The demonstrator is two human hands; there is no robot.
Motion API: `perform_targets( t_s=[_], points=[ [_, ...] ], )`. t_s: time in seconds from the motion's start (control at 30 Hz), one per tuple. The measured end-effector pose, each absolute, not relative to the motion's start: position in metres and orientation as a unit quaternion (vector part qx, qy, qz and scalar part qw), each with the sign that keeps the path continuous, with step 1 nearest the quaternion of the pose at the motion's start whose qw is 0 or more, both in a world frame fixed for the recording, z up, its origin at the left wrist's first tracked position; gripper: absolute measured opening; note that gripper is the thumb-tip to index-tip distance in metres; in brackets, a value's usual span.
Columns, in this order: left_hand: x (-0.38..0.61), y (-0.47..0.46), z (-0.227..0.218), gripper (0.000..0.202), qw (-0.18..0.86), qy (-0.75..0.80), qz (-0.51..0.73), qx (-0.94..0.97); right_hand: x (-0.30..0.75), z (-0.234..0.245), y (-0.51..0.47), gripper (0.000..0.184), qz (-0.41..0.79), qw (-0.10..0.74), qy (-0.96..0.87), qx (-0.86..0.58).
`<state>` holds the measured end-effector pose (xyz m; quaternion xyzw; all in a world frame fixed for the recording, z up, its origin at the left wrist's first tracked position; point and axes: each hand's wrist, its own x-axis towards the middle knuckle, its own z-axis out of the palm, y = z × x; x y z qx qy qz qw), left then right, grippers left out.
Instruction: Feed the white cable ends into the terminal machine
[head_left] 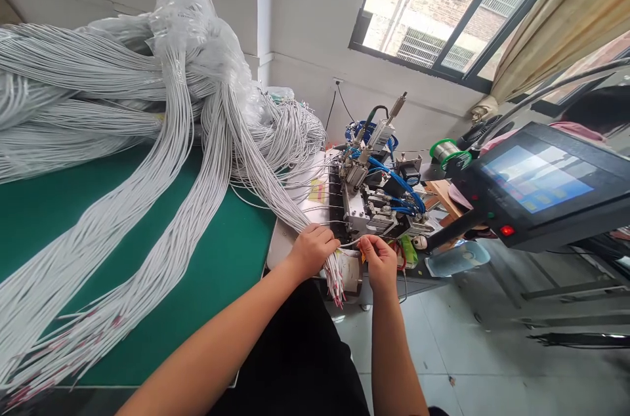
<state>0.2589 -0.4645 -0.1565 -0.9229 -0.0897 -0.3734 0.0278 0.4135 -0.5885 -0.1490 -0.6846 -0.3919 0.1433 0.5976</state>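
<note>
My left hand is closed around a bundle of thin white wires near their red-tipped ends, at the front edge of a small machine. My right hand is pinched on a single white wire that runs across to my left hand. Both hands sit just in front of the metal machine with blue hoses and a slanted nozzle. Several wires lie across the machine's white plate.
Large bundles of white wires drape over the green mat, some wrapped in clear plastic. A touchscreen control box stands at right on an arm. Solder spools sit behind the machine. A window is above.
</note>
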Motion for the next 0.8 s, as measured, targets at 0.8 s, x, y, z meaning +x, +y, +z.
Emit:
perform_targets(
  t_s=[0.8],
  points=[
    [0.267, -0.466, -0.163, 0.017, 0.005, -0.162, -0.340, -0.926, 0.436, -0.175, -0.570, 0.029, 0.304, 0.605, -0.321, -0.662]
  ],
)
